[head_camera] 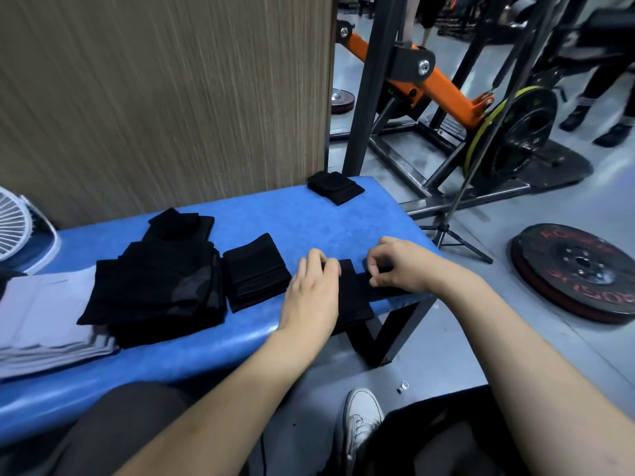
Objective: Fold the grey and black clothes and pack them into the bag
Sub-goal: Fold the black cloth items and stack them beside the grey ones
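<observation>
Open blue desk (281,214) stretches at twelve o'clock of the hands, wide enough for a pass. At nine o'clock the small folded black stack (256,271) sits just beside, the bigger black pile (161,280) behind it. Far at one o'clock, a black folded piece (335,187) guards the corner. Wood panel (165,91) walls off the back.
</observation>
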`<state>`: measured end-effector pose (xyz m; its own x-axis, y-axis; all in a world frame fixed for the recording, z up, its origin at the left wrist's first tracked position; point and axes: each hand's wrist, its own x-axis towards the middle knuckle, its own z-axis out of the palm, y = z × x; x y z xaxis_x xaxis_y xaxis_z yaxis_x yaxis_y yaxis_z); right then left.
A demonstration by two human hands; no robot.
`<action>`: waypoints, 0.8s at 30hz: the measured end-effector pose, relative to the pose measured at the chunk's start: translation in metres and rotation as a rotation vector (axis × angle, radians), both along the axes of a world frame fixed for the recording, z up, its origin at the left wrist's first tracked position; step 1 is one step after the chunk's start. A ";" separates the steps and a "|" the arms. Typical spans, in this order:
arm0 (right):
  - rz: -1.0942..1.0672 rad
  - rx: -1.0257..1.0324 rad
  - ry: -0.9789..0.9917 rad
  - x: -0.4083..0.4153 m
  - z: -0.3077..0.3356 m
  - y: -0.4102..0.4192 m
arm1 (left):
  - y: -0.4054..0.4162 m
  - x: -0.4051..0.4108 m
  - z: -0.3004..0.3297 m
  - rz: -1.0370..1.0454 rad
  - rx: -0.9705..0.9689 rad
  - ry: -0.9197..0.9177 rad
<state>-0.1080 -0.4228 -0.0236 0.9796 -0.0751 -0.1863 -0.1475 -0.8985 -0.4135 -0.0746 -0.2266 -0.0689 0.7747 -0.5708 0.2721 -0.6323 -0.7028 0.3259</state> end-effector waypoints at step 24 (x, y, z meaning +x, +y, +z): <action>-0.102 -0.081 -0.004 -0.010 -0.002 -0.015 | -0.010 0.000 0.019 -0.092 -0.023 0.225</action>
<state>-0.1177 -0.4373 -0.0257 0.9668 -0.1891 -0.1719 -0.2384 -0.9095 -0.3406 -0.0742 -0.2364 -0.0496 0.7624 -0.6372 0.1128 -0.6030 -0.6363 0.4811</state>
